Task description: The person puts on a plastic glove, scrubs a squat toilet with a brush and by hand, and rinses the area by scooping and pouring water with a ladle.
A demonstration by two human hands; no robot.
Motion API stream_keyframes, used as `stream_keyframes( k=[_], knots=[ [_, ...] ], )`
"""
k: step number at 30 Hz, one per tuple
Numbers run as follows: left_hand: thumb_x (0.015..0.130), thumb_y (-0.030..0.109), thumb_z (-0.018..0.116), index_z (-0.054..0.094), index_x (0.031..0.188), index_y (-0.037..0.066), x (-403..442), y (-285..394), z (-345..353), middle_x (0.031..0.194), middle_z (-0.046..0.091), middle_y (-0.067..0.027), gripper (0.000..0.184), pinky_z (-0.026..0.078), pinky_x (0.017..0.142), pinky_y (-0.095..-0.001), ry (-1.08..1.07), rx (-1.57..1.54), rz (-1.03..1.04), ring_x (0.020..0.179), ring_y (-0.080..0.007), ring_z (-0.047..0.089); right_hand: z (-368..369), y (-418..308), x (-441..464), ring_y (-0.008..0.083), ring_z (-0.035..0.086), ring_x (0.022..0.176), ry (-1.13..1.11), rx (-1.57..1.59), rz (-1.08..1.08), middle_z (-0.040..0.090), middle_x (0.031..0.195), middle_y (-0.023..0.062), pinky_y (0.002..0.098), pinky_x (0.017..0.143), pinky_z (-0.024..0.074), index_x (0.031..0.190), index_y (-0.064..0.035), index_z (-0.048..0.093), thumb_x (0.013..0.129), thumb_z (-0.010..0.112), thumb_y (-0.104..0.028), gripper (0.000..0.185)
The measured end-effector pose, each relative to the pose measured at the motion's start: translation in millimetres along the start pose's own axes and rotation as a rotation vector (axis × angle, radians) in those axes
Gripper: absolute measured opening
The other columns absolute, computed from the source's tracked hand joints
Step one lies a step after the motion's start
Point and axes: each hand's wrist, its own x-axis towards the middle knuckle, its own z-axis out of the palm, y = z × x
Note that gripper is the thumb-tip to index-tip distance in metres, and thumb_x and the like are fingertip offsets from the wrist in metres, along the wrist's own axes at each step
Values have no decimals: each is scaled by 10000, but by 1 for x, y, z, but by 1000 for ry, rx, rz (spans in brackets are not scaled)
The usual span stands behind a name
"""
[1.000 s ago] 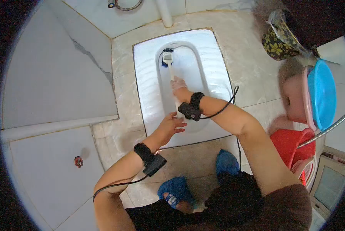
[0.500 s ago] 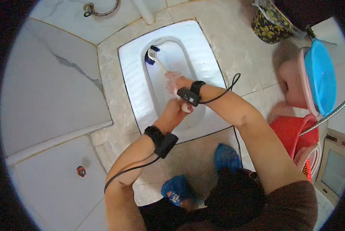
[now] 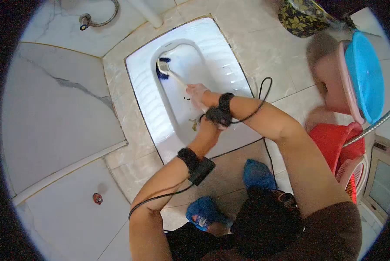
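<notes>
A toilet brush (image 3: 175, 77) with a white handle and dark blue bristles rests its head against the left inner wall of a white squat toilet (image 3: 145, 93), near the far end of the bowl. My right hand (image 3: 197, 93) is closed around the middle of the handle. Lower down, at the handle's near end, my left hand (image 3: 209, 128) is closed too, partly hidden behind the right wrist's black device (image 3: 219, 115). Small dark specks and a yellowish-brown bit (image 3: 194, 125) lie in the bowl beside my hands.
To the right stand a blue basin (image 3: 365, 78), a pink basin (image 3: 330, 87) and a red bucket (image 3: 330, 141). A patterned bin (image 3: 300, 19) is at the upper right. A tap with a hose (image 3: 85, 21) sits on the far wall. My feet wear blue covers (image 3: 258, 175).
Both hands have shifted right relative to the toilet, uncovering the specks in the bowl. The brush head sits slightly nearer along the left wall. The whole view has shifted a little.
</notes>
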Motion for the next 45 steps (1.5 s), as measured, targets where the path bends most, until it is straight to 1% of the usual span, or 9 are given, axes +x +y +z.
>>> stream_keyframes(
  k=[3,7,13,18,25,27,30,38,45],
  knots=[
    [833,159,482,503,928,93,2,19,-13,858,541,-6,118,451,647,-314,-164,167,59,741,-135,519,11,-22,2,195,527,695,141,442,373,519,725,54,362,534,437,770,-108,528,718,554,-262,165],
    [841,165,471,505,938,86,-17,10,17,877,546,-12,129,462,691,-316,-18,-36,6,782,-140,535,13,-40,-9,220,533,757,-212,-1469,-162,530,813,77,329,607,449,903,-25,539,691,578,-197,276],
    [844,194,481,509,942,100,-27,-34,41,889,549,-19,139,463,728,-347,22,-106,-19,815,-150,532,11,-18,-54,175,475,617,68,-227,294,461,660,52,321,556,415,918,-49,530,827,474,-256,233],
    [838,212,493,518,890,137,-2,20,14,874,540,5,95,446,699,-348,-46,17,25,782,-123,508,-7,-24,1,306,564,654,26,-1152,-537,560,679,161,399,600,451,733,-10,568,674,539,-165,168],
    [836,227,492,517,920,116,-16,4,29,864,548,11,143,452,721,-328,-62,133,92,800,-120,516,1,-52,-22,265,549,580,-136,-973,-222,520,587,72,346,536,458,739,-85,539,704,516,-134,65],
    [820,199,510,511,961,109,-43,-11,47,897,551,1,167,449,750,-316,3,-9,-97,841,-138,524,5,-21,-56,270,557,579,-44,-1243,-648,537,603,95,362,543,465,775,-43,549,674,510,-110,127],
    [812,199,514,512,960,119,-43,-57,31,889,560,-11,168,453,734,-289,152,-45,-188,825,-149,535,16,-44,-77,260,551,688,-170,-743,-65,540,821,118,386,565,455,887,-12,540,688,499,-104,224],
    [824,229,483,518,899,98,2,57,-6,793,540,-5,155,446,629,-324,-275,5,-191,704,-150,515,9,-30,24,230,530,810,-276,-1744,-304,568,852,82,356,629,429,818,-64,572,713,513,-203,184],
    [778,112,543,498,871,40,-40,38,-17,750,526,-36,126,450,593,-329,-574,1130,238,646,-183,520,25,-24,-58,314,520,740,332,-435,92,532,761,157,429,653,409,810,-4,525,789,417,-127,165]
  ],
)
